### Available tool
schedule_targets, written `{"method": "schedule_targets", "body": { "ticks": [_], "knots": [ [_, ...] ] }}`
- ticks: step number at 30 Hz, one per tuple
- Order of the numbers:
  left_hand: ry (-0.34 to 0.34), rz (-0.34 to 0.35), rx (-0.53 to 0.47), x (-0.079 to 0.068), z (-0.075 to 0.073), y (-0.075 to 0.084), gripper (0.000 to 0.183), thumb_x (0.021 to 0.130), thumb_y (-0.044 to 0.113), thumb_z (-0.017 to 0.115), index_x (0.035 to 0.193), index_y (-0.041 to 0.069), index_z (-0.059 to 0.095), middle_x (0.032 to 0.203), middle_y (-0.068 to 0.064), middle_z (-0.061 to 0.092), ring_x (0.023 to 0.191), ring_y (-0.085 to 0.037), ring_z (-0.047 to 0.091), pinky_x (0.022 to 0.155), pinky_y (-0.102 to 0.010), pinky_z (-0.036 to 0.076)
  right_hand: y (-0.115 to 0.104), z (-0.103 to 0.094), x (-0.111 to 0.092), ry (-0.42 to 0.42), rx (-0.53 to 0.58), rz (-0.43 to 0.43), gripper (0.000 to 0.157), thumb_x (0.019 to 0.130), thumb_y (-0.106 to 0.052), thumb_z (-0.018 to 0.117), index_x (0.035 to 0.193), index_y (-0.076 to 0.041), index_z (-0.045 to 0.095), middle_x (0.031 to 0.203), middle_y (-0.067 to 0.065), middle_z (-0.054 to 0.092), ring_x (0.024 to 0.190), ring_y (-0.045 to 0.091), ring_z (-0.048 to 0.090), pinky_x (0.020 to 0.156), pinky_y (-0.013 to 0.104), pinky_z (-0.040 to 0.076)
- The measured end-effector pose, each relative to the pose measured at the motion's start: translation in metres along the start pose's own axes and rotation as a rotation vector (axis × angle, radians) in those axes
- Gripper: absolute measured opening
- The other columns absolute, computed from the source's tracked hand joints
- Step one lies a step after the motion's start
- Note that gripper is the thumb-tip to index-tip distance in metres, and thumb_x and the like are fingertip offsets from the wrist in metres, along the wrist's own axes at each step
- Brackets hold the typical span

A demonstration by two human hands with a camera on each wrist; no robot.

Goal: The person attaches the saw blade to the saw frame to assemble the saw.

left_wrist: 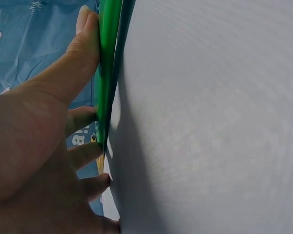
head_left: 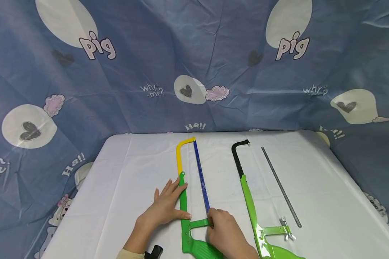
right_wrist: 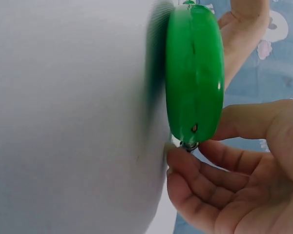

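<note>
A hacksaw with a green handle, yellow front frame and blue blade lies on the white-covered table. My left hand rests on its green frame, fingers spread and fairly straight, the thumb lower down on the same bar. In the left wrist view, the thumb and fingertips touch the green bar. At the near end of the blade, my right hand pinches the tension wing nut, mostly hidden by the fingers. Only a bit of the metal wing nut shows beyond the green handle in the right wrist view.
To the right lies a second hacksaw with a light green handle, black front frame and its own wing nut. A loose grey blade lies beside it. A patterned blue cloth hangs behind the table.
</note>
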State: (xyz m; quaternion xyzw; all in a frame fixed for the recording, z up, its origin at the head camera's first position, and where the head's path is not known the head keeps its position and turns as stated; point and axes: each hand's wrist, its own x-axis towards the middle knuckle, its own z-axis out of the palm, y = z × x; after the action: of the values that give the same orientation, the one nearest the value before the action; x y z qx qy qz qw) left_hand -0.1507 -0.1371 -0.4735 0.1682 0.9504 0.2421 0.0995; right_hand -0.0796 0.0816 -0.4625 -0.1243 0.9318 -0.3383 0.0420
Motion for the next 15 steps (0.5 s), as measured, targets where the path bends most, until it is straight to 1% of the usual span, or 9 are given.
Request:
{"method": "schedule_targets", "body": {
  "ticks": [3, 6, 10, 15],
  "knots": [
    [-0.007, -0.003, 0.004, 0.001, -0.001, 0.000, 0.103, 0.066, 0.057, 0.084, 0.152, 0.021, 0.042, 0.165, -0.012, 0.025, 0.153, -0.042, 0.016, 0.110, -0.080, 0.010, 0.003, -0.003, 0.000, -0.036, 0.097, 0.047, 0.019, 0.075, 0.005, 0.062, 0.073, -0.013, 0.057, 0.060, -0.006, 0.052, 0.053, 0.007, 0.043, 0.047, 0.023, 0.037],
    [-0.003, -0.002, 0.006, 0.001, 0.000, 0.001, 0.103, 0.066, 0.058, 0.084, 0.152, 0.020, 0.042, 0.165, -0.012, 0.026, 0.153, -0.043, 0.016, 0.109, -0.080, 0.011, 0.007, -0.006, 0.000, -0.051, 0.160, 0.066, 0.018, 0.075, 0.005, 0.061, 0.075, -0.012, 0.058, 0.060, -0.006, 0.053, 0.053, 0.007, 0.043, 0.048, 0.023, 0.037],
    [0.003, -0.004, 0.002, 0.001, 0.000, 0.001, 0.103, 0.065, 0.057, 0.085, 0.151, 0.020, 0.043, 0.165, -0.012, 0.026, 0.153, -0.043, 0.017, 0.109, -0.080, 0.011, 0.013, -0.008, 0.002, -0.058, 0.209, 0.077, 0.017, 0.074, 0.005, 0.063, 0.075, -0.011, 0.060, 0.062, -0.006, 0.055, 0.055, 0.006, 0.046, 0.051, 0.022, 0.040],
    [0.012, -0.004, 0.009, 0.001, 0.002, 0.000, 0.103, 0.064, 0.058, 0.085, 0.151, 0.020, 0.043, 0.165, -0.011, 0.027, 0.153, -0.043, 0.018, 0.109, -0.080, 0.011, 0.020, -0.009, 0.004, -0.061, 0.255, 0.060, 0.018, 0.072, 0.007, 0.063, 0.076, -0.010, 0.061, 0.064, -0.006, 0.057, 0.058, 0.004, 0.048, 0.053, 0.020, 0.041]
  ]
}}
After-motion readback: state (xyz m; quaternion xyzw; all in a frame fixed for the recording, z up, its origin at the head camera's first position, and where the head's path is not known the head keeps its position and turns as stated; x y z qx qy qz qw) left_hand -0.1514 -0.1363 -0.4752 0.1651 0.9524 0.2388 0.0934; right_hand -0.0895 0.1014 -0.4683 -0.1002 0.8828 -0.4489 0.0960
